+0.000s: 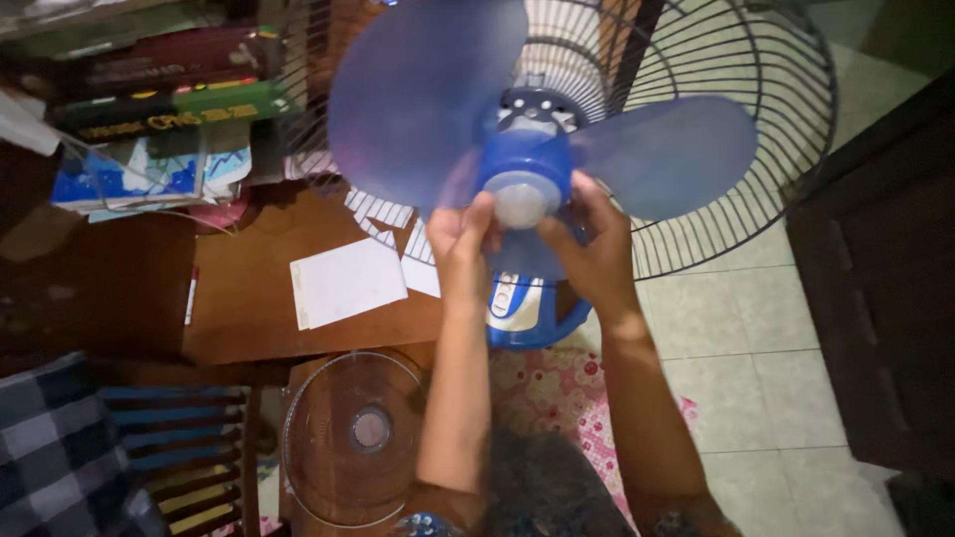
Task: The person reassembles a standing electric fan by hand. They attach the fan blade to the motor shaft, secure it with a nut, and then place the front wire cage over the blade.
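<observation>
Both hands grasp the pale cap (521, 202) at the hub of the blue fan blade (438, 94): left hand (466, 244) pinching its left side, right hand (589, 244) its right. Blade sits against the rear wire guard (736, 179). Risk: blade turns with the cap, fingers slip; thin blades could flex or crack.

Both forearms are bare from wrist to elbow; no sleeves, gloves, watch or wrist bands are visible. The left hand (460, 239) and right hand (595, 249) carry no visible rings on the fingers (481, 212). At the bottom edge, near the elbows, a dark garment (542, 492) with a small pale pattern shows; its cut cannot be determined.
</observation>
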